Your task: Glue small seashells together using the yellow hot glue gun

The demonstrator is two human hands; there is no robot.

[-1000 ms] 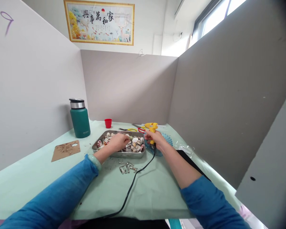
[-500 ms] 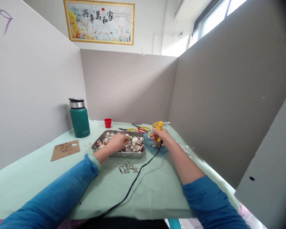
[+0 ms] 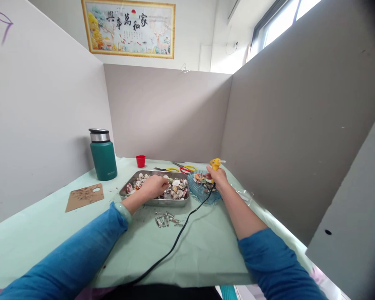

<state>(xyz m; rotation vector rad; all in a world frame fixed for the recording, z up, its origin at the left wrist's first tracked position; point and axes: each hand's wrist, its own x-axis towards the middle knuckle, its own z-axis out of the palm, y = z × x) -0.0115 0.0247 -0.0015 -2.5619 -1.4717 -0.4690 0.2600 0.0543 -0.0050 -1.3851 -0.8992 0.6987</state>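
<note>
My right hand (image 3: 218, 176) is closed round the handle of a yellow hot glue gun (image 3: 215, 163), with a pale glue stick out of its back. It is above the right side of a blue glass dish (image 3: 203, 196) that holds shells. Over the steel tray (image 3: 171, 203) of seashells (image 3: 176, 183) is my left hand (image 3: 155, 186), its fingers curled down among the shells. Whatever those fingertips pinch is too small or hidden to make out. Several silver metal clips (image 3: 166, 219) lie in a pile before the tray.
A green flask (image 3: 103, 160) stands at the left, behind a brown card (image 3: 84, 197). A red cup (image 3: 140, 161), yellow-handled scissors (image 3: 171, 170) and a red-handled tool (image 3: 185, 170) are behind the tray. The glue gun's black cord (image 3: 175, 246) crosses the table. Grey panels enclose three sides.
My right hand has moved a little to the right with the glue gun, uncovering more shells in the blue dish. My left hand stays over the tray.
</note>
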